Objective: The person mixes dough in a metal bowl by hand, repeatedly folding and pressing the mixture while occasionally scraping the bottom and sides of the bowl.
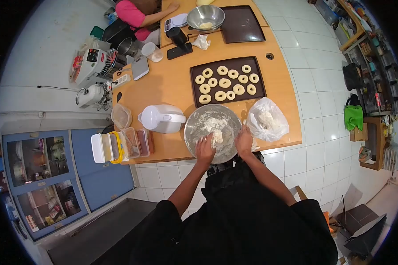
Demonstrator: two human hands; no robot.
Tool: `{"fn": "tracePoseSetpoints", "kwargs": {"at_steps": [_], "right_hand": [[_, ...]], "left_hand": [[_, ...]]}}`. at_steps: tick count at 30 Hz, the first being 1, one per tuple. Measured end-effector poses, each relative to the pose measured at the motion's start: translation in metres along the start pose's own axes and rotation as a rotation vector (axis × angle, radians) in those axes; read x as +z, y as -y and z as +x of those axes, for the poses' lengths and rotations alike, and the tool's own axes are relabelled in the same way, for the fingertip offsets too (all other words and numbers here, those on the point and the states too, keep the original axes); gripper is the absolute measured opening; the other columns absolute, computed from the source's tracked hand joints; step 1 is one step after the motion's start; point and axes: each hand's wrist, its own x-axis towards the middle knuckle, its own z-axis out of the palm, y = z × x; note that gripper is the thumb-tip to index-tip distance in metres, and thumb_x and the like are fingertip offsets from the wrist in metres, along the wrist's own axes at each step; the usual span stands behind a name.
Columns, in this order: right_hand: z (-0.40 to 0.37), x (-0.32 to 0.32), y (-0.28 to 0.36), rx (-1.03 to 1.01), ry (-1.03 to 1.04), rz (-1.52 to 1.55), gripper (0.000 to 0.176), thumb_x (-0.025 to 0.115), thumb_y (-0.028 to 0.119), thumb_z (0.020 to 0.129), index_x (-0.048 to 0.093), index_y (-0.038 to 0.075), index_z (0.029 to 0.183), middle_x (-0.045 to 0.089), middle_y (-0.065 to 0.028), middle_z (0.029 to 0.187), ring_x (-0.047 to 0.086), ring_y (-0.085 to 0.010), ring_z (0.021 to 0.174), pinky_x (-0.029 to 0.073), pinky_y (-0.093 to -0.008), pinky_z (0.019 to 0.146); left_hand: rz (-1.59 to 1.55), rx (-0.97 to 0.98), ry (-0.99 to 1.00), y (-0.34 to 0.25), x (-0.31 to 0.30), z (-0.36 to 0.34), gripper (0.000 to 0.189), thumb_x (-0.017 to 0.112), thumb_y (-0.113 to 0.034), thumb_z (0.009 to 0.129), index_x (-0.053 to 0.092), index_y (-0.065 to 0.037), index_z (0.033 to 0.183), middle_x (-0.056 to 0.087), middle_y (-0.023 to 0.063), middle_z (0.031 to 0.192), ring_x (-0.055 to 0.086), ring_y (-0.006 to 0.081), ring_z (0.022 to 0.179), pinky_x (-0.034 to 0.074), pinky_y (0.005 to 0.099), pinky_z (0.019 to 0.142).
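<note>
A large metal mixing bowl [194, 128] stands at the table's front edge, its inner wall smeared with flour. Inside it lies a pale, floury lump of dough [217, 138]. My left hand [205, 150] reaches into the bowl, fingers curled against the dough's near left side. My right hand [243, 141] grips the bowl's right rim. Just beyond the bowl is a dark baking tray [196, 70] holding several ring-shaped dough pieces [224, 83]. Right of the bowl sits a clear plastic bag [269, 121] with whitish contents.
A white pitcher [162, 118] stands close left of the bowl, beside plastic containers [129, 142]. Farther back are a kitchen scale [140, 68], a black phone [179, 51], a second metal bowl [205, 17] and another dark tray [243, 24]. A co-worker's pink sleeve [130, 13] shows at the far left.
</note>
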Motion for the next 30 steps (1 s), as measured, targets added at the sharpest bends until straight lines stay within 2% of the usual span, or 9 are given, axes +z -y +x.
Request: {"fn": "tracePoseSetpoints", "kwargs": {"at_steps": [4,7,13,16,19,22,25,28,30], "right_hand": [[-0.002,-0.002,0.003,-0.016,0.004,0.012,0.036,0.053,0.002,0.083,0.047,-0.003,0.119,0.057,-0.0261,0.098,0.057,-0.0469,0.087,0.046,-0.0525,0.076],[-0.001,-0.006,0.004,-0.005,0.026,-0.007,0.038,0.053,0.003,0.083,0.047,-0.003,0.120,0.057,-0.0262,0.099,0.057,-0.0470,0.088,0.046,-0.0525,0.076],[0.000,0.002,0.001,-0.009,-0.015,-0.012,0.036,0.053,0.003,0.084,0.047,-0.003,0.118,0.057,-0.0261,0.100,0.057,-0.0471,0.088,0.046,-0.0530,0.077],[0.001,0.002,0.000,-0.007,-0.001,-0.019,0.034,0.053,0.002,0.083,0.048,-0.004,0.117,0.057,-0.0260,0.100,0.057,-0.0467,0.088,0.046,-0.0526,0.077],[0.001,-0.003,0.005,0.018,0.023,-0.025,0.033,0.053,0.001,0.082,0.049,-0.005,0.115,0.057,-0.0260,0.099,0.057,-0.0463,0.089,0.046,-0.0523,0.077],[0.001,-0.004,0.007,0.016,0.028,-0.033,0.034,0.054,0.000,0.081,0.049,-0.005,0.114,0.057,-0.0259,0.099,0.058,-0.0458,0.089,0.046,-0.0521,0.077],[0.001,-0.006,0.007,0.000,0.021,-0.010,0.034,0.054,0.000,0.080,0.048,-0.004,0.114,0.057,-0.0258,0.099,0.057,-0.0459,0.089,0.046,-0.0522,0.077],[0.001,-0.003,0.001,-0.005,0.031,0.009,0.035,0.054,0.001,0.080,0.047,-0.004,0.114,0.057,-0.0257,0.099,0.057,-0.0462,0.089,0.046,-0.0526,0.076],[0.001,0.000,-0.002,-0.017,0.032,0.013,0.034,0.054,0.001,0.080,0.047,-0.003,0.113,0.056,-0.0257,0.098,0.057,-0.0464,0.089,0.046,-0.0528,0.076]], "left_hand": [[-0.007,-0.079,0.091,0.014,0.022,0.020,0.069,0.064,-0.003,0.069,0.045,-0.012,0.135,0.054,0.0204,0.124,0.046,0.0423,0.119,0.041,0.0494,0.098],[0.058,-0.041,0.119,0.026,0.053,0.027,0.070,0.063,0.000,0.070,0.044,-0.011,0.136,0.050,0.0227,0.130,0.044,0.0440,0.122,0.041,0.0483,0.099],[-0.317,0.072,0.267,0.054,0.059,0.045,0.066,0.060,0.002,0.070,0.048,-0.011,0.134,0.051,0.0296,0.125,0.045,0.0447,0.121,0.040,0.0442,0.100],[-0.234,-0.046,0.041,0.042,0.053,0.043,0.062,0.062,0.001,0.069,0.050,-0.006,0.130,0.052,0.0308,0.123,0.045,0.0446,0.121,0.038,0.0449,0.102],[-0.208,-0.075,0.183,0.041,0.036,0.048,0.060,0.063,0.000,0.069,0.048,0.000,0.128,0.047,0.0330,0.126,0.045,0.0455,0.121,0.037,0.0458,0.103],[0.143,-0.090,0.095,0.025,0.025,0.035,0.056,0.064,0.000,0.070,0.048,0.003,0.124,0.048,0.0340,0.122,0.045,0.0460,0.119,0.037,0.0475,0.102],[0.051,-0.051,0.000,0.037,0.038,0.036,0.054,0.065,-0.001,0.071,0.050,-0.002,0.122,0.052,0.0326,0.115,0.047,0.0463,0.116,0.040,0.0481,0.098],[-0.252,-0.214,0.135,0.039,0.029,0.046,0.051,0.064,0.002,0.070,0.052,-0.005,0.119,0.055,0.0294,0.113,0.050,0.0457,0.111,0.043,0.0482,0.094],[-0.124,-0.110,0.091,0.023,0.007,0.045,0.049,0.062,0.002,0.072,0.053,-0.004,0.119,0.056,0.0273,0.113,0.053,0.0445,0.109,0.045,0.0478,0.091]]}}
